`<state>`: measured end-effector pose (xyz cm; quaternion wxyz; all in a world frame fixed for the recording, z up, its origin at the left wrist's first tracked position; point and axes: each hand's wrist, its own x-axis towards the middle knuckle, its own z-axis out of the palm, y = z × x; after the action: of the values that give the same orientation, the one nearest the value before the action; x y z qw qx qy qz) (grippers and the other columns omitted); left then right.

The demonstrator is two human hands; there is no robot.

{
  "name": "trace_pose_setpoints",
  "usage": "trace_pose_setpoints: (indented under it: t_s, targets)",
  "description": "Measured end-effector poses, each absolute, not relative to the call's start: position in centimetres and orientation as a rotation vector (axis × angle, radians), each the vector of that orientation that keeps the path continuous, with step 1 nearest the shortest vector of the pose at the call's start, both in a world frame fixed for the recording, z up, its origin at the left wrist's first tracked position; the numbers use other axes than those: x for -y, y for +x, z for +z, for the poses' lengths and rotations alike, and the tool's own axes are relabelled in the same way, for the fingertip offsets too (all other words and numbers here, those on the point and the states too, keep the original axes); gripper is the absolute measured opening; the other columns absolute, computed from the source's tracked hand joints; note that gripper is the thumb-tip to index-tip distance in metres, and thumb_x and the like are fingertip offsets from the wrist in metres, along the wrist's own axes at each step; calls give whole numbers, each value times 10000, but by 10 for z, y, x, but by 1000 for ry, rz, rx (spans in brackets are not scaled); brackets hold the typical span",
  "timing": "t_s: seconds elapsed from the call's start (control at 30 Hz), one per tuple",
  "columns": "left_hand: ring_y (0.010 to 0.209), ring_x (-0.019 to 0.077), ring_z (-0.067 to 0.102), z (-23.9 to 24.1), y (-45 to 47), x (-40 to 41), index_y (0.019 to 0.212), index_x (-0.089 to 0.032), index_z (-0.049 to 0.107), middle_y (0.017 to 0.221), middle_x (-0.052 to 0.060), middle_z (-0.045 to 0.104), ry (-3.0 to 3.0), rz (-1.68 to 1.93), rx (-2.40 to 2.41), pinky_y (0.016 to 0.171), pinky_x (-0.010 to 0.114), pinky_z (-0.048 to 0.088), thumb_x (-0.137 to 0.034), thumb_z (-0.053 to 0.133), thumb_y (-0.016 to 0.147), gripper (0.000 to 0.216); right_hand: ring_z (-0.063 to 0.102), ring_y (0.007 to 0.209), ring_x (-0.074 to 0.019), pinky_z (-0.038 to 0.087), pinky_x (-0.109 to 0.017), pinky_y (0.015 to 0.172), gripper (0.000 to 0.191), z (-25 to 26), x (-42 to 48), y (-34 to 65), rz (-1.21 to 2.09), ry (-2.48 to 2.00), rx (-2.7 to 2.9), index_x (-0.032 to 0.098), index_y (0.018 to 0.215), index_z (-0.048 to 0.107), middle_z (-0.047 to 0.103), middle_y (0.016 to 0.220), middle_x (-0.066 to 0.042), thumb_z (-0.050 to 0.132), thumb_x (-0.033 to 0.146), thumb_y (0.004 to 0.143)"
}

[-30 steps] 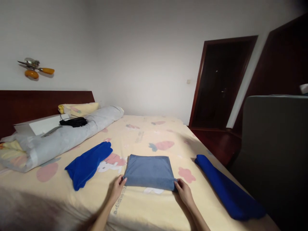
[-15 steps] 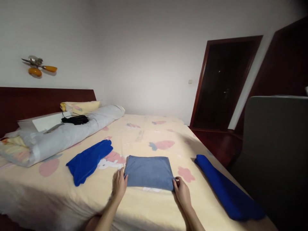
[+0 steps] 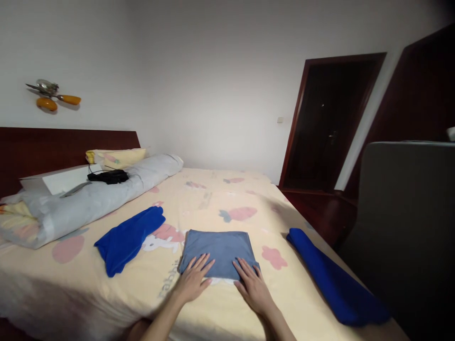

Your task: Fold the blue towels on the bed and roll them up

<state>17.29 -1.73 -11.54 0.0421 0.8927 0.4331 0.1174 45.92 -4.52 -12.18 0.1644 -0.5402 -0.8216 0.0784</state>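
Grey-blue folded cloth (image 3: 219, 251) lies flat on the bed sheet (image 3: 227, 199) just in front of the person, and both palms are on its near edge: the left hand (image 3: 194, 280) rests spread, fingers apart and flat, on the cloth's near-left corner, while the right hand (image 3: 251, 286) lies the same way on the near-right corner, neither of them pinching or gripping anything. It looks soft and light, a few limp layers that would sag and come unfolded if lifted by one corner, so my guess is it wants taking from underneath, or by both near corners at once with the layers caught together. Left of the cloth lies a bright blue bundle (image 3: 128, 239), right of it a long blue roll (image 3: 337, 282) near the bed's edge. Well beyond the cloth to the left, a rolled grey quilt (image 3: 92, 203) carries a black device (image 3: 108, 176).
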Motion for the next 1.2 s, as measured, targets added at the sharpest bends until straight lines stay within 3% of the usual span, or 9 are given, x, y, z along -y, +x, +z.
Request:
trace_pose_setpoints:
  t_s: [0.23,0.33,0.47,0.6,0.73,0.9,1.0,1.1,1.2]
  targets:
    - [1434,237,269,-123,121,14,1523,-374,166,1571,39,249,2708,367,-1484,1126,538,222,-349,436,953,632,373,1377,-231,319,-462,1073,608,-141,35,495,180,-1520,2160,205,1432,442,409,1475,-109,396,236,826]
    - [1407,225,326,-133,113,15,1514,-308,258,1551,57,300,2756,481,-1567,1111,483,266,-204,456,888,665,453,1314,-245,361,-456,1016,600,-151,32,498,54,-1474,2039,177,1374,497,479,1420,-130,420,201,779]
    - [1337,203,435,-133,114,17,1374,-232,506,1448,75,470,2773,660,-1593,1072,432,311,-66,409,807,599,543,1198,-272,391,-447,946,414,-153,30,500,-25,-1414,1937,169,1167,632,584,1295,-143,471,245,793]
    - [1166,205,578,-121,114,25,1185,-220,639,1227,67,651,2617,801,-1538,1015,401,373,-97,427,816,443,611,1005,-266,413,-421,897,321,-141,35,504,259,-1425,1805,166,1027,664,680,1067,-120,465,323,830]
    - [1017,212,624,-116,111,34,1083,-220,654,1059,58,695,2277,1002,-1559,903,335,465,-237,468,836,310,620,861,-236,461,-343,781,313,-129,41,508,585,-1339,1624,151,970,624,682,935,-96,458,375,830]
    - [1105,208,605,-124,111,28,1212,-167,550,1183,93,640,1939,1069,-1683,926,310,471,-247,459,828,402,618,731,-223,474,-327,678,437,-133,38,503,611,-1427,1582,146,1091,563,664,820,-79,448,490,847]
    - [1132,240,585,-126,116,24,1198,-141,576,1192,116,634,1988,868,-1970,965,364,449,-225,487,827,392,626,860,-272,481,-390,780,491,-141,33,496,383,-1591,1589,137,1121,573,668,934,-135,399,526,877]
    - [1234,255,518,-124,131,24,1262,-146,573,1298,127,580,2155,851,-2146,1014,409,416,-173,403,876,422,586,1013,-316,448,-456,898,514,-140,33,481,21,-1634,1585,121,1101,616,634,1085,-187,340,516,921]
    - [1368,203,386,-120,157,29,1424,-185,443,1468,92,440,2511,845,-1861,1113,382,333,-142,288,931,519,523,1192,-282,389,-463,1017,500,-128,41,456,-59,-1502,1888,179,1272,576,568,1301,-142,286,461,977]
